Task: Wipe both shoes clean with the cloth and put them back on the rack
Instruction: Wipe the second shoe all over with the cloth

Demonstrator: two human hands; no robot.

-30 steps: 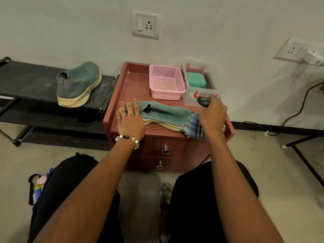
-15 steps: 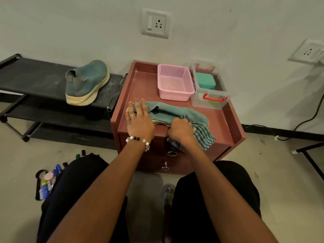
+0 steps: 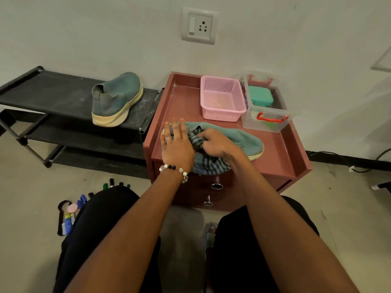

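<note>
- The left hand (image 3: 176,145) lies flat, fingers straight, pressing the heel end of the near shoe (image 3: 239,138) onto the table (image 3: 283,149).
- The right hand (image 3: 215,142) grips the bunched striped cloth (image 3: 209,163) against the shoe's middle.
- Cloth hangs over the table's near edge; a hard stroke could likely drag the shoe off.
- The other shoe (image 3: 116,99) stands on the rack (image 3: 53,92), far left.
- The pink basket (image 3: 222,102) sits just beyond; a wide swipe might knock it.
</note>
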